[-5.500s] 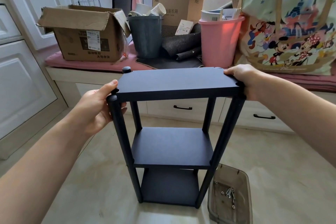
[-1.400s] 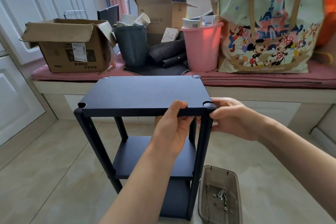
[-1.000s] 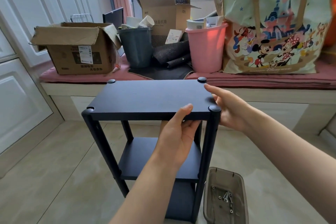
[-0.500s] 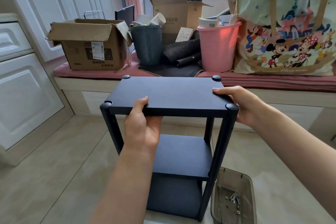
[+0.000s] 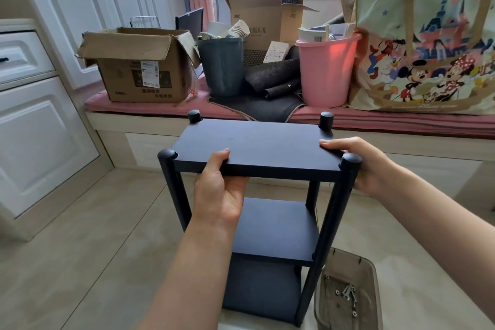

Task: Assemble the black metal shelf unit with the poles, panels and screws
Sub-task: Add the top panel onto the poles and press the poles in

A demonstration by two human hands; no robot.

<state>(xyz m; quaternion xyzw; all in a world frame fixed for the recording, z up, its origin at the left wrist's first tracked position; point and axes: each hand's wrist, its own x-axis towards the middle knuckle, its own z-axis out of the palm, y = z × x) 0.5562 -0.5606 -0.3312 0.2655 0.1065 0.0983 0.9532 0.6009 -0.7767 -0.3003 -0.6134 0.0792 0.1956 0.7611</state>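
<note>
The black shelf unit [image 5: 267, 147] stands upright on the floor with three panels between four poles. My left hand [image 5: 218, 190] grips the front edge of the top panel, thumb on top and fingers underneath. My right hand [image 5: 367, 166] holds the right end of that panel beside the front right pole [image 5: 334, 211], fingers lying on the panel's surface. The middle panel [image 5: 276, 228] and bottom panel [image 5: 261, 289] show below, partly hidden by my left arm. All four pole tops stick up a little above the top panel.
A clear plastic tray [image 5: 348, 295] with loose screws sits on the floor right of the shelf. Behind runs a pink-cushioned window bench [image 5: 401, 120] with a cardboard box [image 5: 139, 67], grey bin [image 5: 222, 67], pink bucket [image 5: 326, 69] and cartoon bag [image 5: 428, 40]. White cabinets [image 5: 34, 128] stand left.
My left hand slid left along the top panel's front edge. My right hand moved from the front right pole to the panel's right end. The view shifted slightly.
</note>
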